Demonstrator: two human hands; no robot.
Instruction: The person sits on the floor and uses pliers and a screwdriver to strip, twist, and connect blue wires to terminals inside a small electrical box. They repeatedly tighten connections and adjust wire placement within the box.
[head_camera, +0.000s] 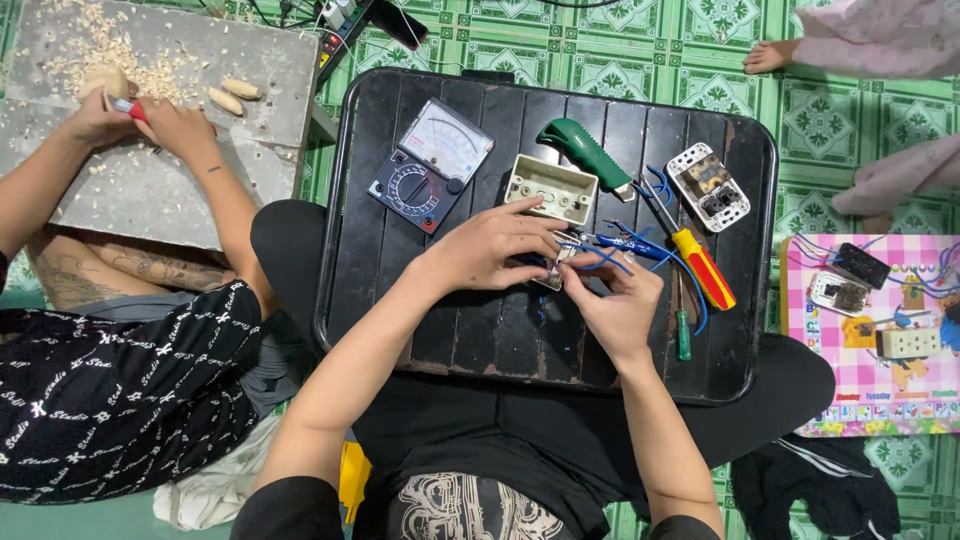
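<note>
Both my hands meet over a black slatted tray (400, 330) on my lap. My left hand (490, 250) and my right hand (615, 305) together pinch a small white electrical part (555, 268) with blue wires (620, 245) running from it. Just beyond my fingers lies a cream plastic socket box (550, 187). A green-handled utility knife (588, 155) rests behind it. A red-and-yellow screwdriver (700, 265) lies to the right of my right hand.
An analogue multimeter (430, 165) sits at the tray's far left, a white switch module (708, 186) at its far right, a small green screwdriver (683, 335) near the right edge. Another person at left carves wood over a grey slab (150, 190). A pink mat (870, 400) holds more parts.
</note>
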